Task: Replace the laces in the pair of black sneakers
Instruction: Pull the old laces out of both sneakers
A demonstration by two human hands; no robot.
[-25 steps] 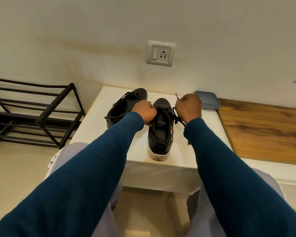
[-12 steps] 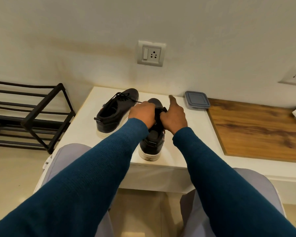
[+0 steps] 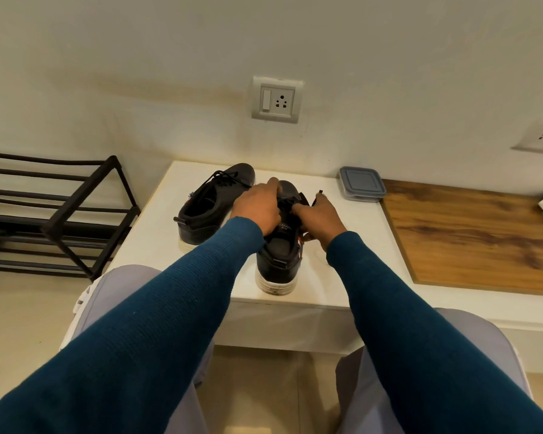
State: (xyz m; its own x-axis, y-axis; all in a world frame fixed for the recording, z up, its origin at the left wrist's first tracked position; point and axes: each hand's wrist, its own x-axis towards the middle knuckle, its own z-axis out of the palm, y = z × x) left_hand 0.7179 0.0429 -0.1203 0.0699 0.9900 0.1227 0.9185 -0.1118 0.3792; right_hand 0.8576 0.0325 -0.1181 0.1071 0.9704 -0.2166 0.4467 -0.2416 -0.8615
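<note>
Our left hand (image 3: 257,209) grips the near sneaker (image 3: 279,264) at the table's (image 3: 157,245) six o'clock edge; our right hand (image 3: 322,216) pinches its lace (image 3: 316,198). The other sneaker (image 3: 207,211) lies at ten o'clock. The lace looks limp: hold near its stiff tip. The shoe seems light and needs steadying.

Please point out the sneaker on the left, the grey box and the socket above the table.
sneaker on the left (image 3: 198,231): head view, on its heel wall.
grey box (image 3: 360,180): head view, middle of its lid.
socket (image 3: 281,101): head view, between its pin holes.
</note>
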